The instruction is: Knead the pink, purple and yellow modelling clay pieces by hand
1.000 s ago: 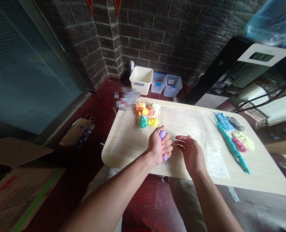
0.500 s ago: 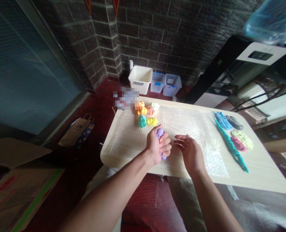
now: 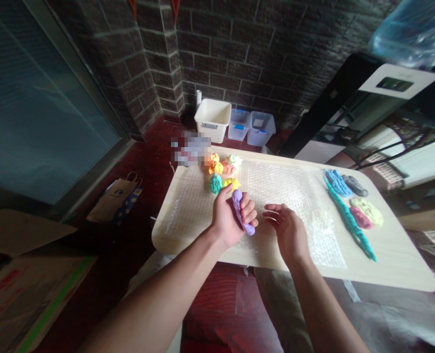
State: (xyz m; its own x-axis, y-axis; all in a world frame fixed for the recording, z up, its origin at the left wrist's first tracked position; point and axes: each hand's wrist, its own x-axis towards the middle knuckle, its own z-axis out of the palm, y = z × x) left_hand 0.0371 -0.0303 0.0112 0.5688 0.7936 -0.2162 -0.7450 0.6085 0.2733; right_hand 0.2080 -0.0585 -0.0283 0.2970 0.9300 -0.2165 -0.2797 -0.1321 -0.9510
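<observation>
My left hand (image 3: 229, 219) is curled round a stretched purple lump of clay (image 3: 240, 212), palm turned up, above a sheet of bubble wrap (image 3: 283, 189) on a pale wooden table (image 3: 394, 262). My right hand (image 3: 290, 233) hovers just to the right of it, fingers loosely spread and holding nothing. Small clay lumps lie beyond the left hand: a teal one (image 3: 216, 184), a yellow one (image 3: 232, 183), and orange and pale ones (image 3: 222, 165).
At the table's right lie a long teal clay strip (image 3: 349, 223), blue (image 3: 337, 181), grey (image 3: 355, 185), yellow-green (image 3: 369, 208) and pink (image 3: 360, 218) pieces. White (image 3: 213, 119) and clear bins (image 3: 252, 127) stand by the brick wall. A paper bag (image 3: 116, 198) and cardboard (image 3: 22, 274) lie left.
My left hand has loosened its squeeze and turned palm up, so the purple clay now shows as a longer roll. My right hand has hardly moved.
</observation>
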